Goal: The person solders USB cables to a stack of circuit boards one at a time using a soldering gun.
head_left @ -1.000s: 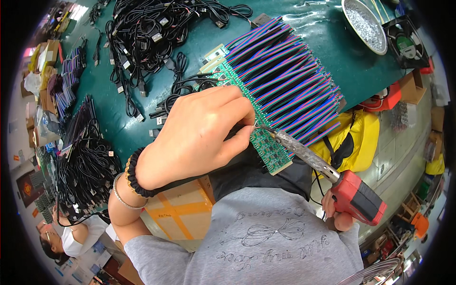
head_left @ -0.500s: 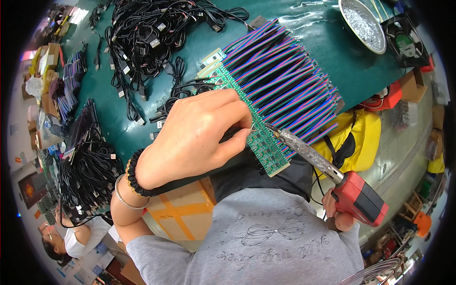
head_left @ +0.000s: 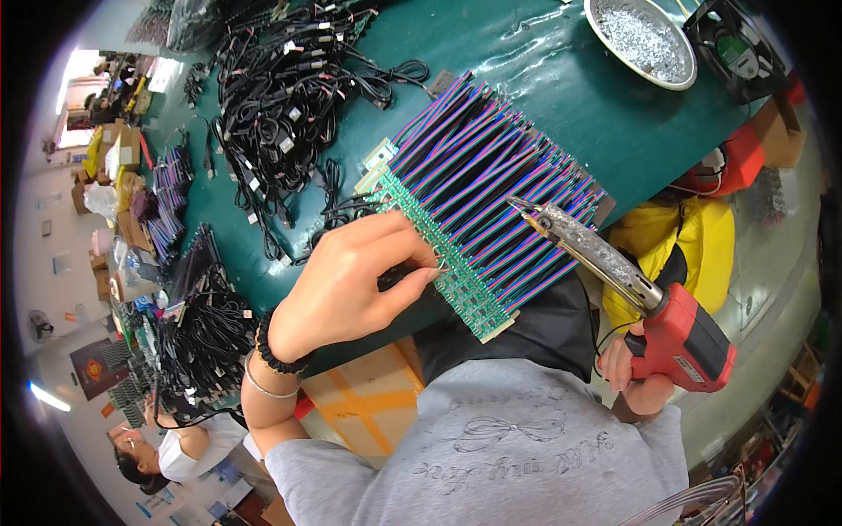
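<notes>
My left hand (head_left: 355, 272) is over the left edge of a panel of green circuit boards (head_left: 456, 289). Its thumb and forefinger are pinched on a thin wire, whose pale end shows at the fingertips against the boards. Rows of ribbon wires in blue, red, green and black (head_left: 509, 193) stretch from the panel to the upper right. In my right hand (head_left: 627, 373) is a red and black soldering gun (head_left: 684, 342). Its metal tip hangs above the ribbon wires, apart from the boards. Part of the left fingers' grip is hidden by the hand.
Black USB cables (head_left: 281, 114) lie heaped at the far left, with another bundle (head_left: 206, 329) nearer. A round dish of silvery bits (head_left: 645, 44) and a small black fan (head_left: 737, 53) are at the far right. Beside the table are a yellow bag (head_left: 702, 245) and a seated person (head_left: 184, 447).
The soldering gun's tip has moved up and away from the boards, over the ribbon wires. My left hand still pinches at the panel. The whole view has shifted somewhat.
</notes>
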Tool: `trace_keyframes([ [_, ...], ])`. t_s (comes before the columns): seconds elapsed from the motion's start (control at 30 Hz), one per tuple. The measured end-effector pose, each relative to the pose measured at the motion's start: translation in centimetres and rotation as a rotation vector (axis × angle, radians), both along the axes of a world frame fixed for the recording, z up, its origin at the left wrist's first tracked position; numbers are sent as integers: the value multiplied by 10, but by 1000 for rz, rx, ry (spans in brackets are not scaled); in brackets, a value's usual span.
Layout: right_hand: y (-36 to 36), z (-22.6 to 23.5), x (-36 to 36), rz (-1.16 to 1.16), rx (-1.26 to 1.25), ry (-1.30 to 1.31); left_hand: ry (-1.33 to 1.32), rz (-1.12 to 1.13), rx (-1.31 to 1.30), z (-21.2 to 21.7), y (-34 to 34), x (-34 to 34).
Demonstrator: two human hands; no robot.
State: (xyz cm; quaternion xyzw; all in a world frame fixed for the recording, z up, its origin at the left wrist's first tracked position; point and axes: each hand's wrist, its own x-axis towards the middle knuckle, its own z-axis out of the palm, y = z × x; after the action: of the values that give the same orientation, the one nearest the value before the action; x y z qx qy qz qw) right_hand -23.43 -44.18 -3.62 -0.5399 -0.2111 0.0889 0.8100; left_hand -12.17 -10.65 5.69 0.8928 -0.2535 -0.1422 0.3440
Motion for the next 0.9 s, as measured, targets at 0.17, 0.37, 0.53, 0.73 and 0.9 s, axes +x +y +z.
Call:
trace_keyframes([
  [0.17, 1, 13, -5, -242, -118, 250, -236, 23, 19, 28, 9, 28],
  [0.37, 1, 21, 1, -237, -84, 296, -740, -9, 427, -17, 3, 121],
  [0.53, 6, 25, -3, -264, -76, 237, -721, 17, 370, -45, 17, 146],
  [0.73, 10, 14, -8, -347, -46, 196, -523, 478, -582, 8, -10, 109],
  [0.9, 30, 21, 7, -373, -103, 73, -122, 470, -491, 47, -29, 19],
])
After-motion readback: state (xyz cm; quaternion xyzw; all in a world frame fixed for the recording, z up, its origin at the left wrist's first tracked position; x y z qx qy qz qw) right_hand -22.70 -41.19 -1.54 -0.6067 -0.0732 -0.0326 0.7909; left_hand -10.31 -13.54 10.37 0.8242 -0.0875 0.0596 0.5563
